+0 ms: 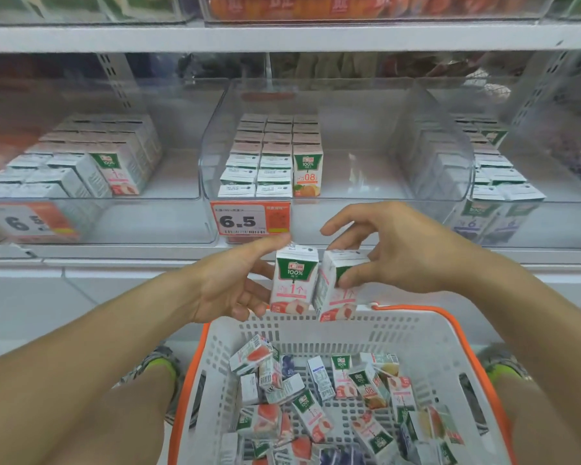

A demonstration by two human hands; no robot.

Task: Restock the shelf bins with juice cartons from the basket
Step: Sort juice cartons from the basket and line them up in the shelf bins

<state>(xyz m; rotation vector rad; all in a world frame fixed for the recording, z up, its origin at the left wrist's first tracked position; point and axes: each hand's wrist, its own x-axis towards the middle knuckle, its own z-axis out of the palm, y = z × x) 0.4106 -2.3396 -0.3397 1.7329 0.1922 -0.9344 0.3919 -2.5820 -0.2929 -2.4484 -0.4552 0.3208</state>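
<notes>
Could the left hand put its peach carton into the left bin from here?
Probably yes. The left hand holds a peach carton in front of the shelf, and the left bin has an open top with bare floor on its right side; nothing blocks the way.

Bright, even overhead light with soft shadows. Glare sheens the clear bin [336,182] walls at twelve o'clock. Wide-angle bowing bends the edges, blurring corners at ten and two.

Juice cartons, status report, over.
Left hand holds one peach carton, right hand another. Both above basket. Nothing blocking bins.
</notes>
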